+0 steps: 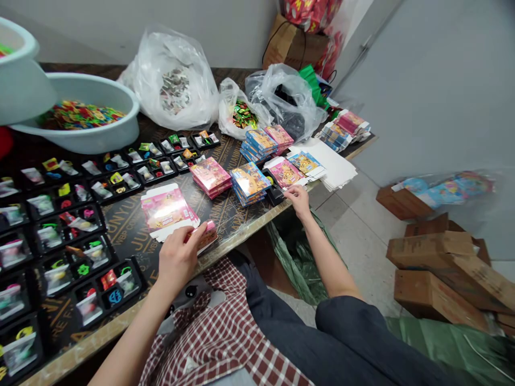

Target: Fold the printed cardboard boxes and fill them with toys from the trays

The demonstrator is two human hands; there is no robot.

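Note:
My left hand (179, 254) is closed on a small pink printed box (208, 235) at the table's front edge. Beside it lies a flattened pink carton (168, 212). Farther right, my right hand (300, 201) pinches the end of a black plastic tray (274, 194), partly hidden by the fingers and a blue box stack. Between my hands stand a stack of pink boxes (210, 176) and a stack of blue boxes (250, 182). Flat pink cartons (285, 171) and a blue carton (306, 162) lie just beyond my right hand.
Rows of filled black trays (92, 252) cover the table's left side. Behind them are a pale blue basin (100, 136) of colourful pieces and clear plastic bags (201, 102). Cardboard boxes (438, 257) stand on the floor at right; a green sack (295, 257) hangs below the edge.

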